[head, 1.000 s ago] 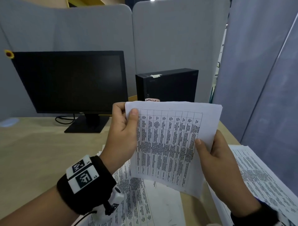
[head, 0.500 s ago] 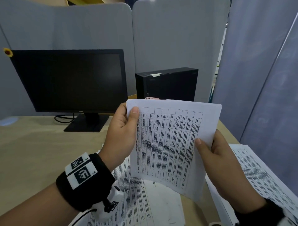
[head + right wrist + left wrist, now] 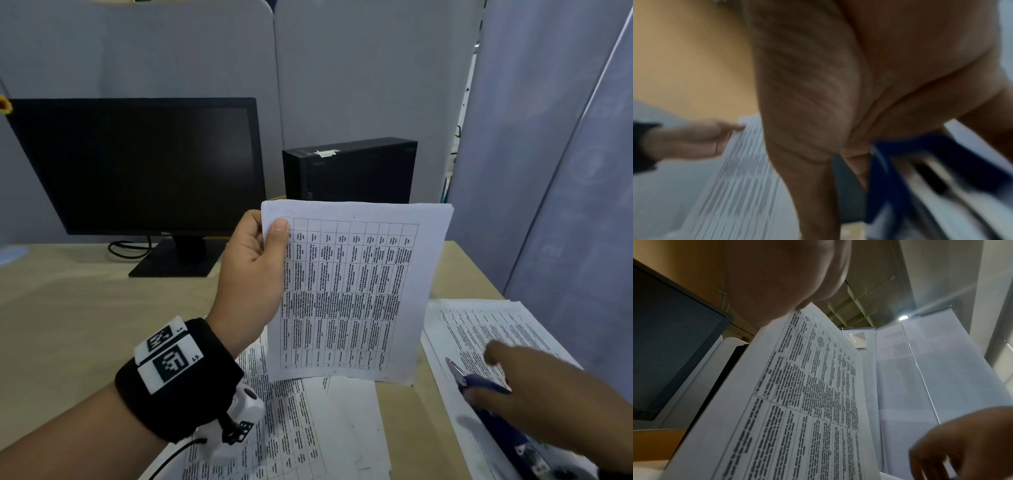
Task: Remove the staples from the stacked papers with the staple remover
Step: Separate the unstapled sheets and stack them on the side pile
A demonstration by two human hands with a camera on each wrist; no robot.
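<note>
- Two hands show: the left hand [image 3: 251, 274] holds a sheaf [image 3: 352, 291] of printed sheets upright above the desk [image 3: 85, 308], thumb on the front near the top left corner, fingers curled behind it; how many sheets are in the sheaf cannot be told.
- The right hand [image 3: 548, 404] is low on the right, blurred, over the remover [image 3: 479, 382]; whether its fingers have closed on the tool or only touch it cannot be told. The right wrist view is smeared too: a blue part [image 3: 900, 162] lies right against the fingers, nothing more sure.
- One remover: blue handle, a thin metal tip pointing up and left, lying on the right pile [image 3: 479, 329] of printed sheets.
- Two lots of paper lie flat on the desk: the right pile under the tool, and loose sheets [image 3: 308, 428] under and in front of the held sheaf.
- The staple itself is too small to make out in any view.
- One dark monitor [image 3: 137, 164] stands at the back left on its stand, with a looped cable [image 3: 130, 248] beside the stand.
- One black box [image 3: 349, 171] stands behind the sheaf, a strip of white tape on top; the sheaf hides its lower edge.
- Grey partitions [image 3: 359, 85] close off the back and the right side.
- One black wristband [image 3: 178, 377] with square printed markers and a small white camera sits on the left wrist.
- In the left wrist view the sheaf [image 3: 797, 402] fills the middle, with the right hand [image 3: 966, 443] blurred at the lower right.
</note>
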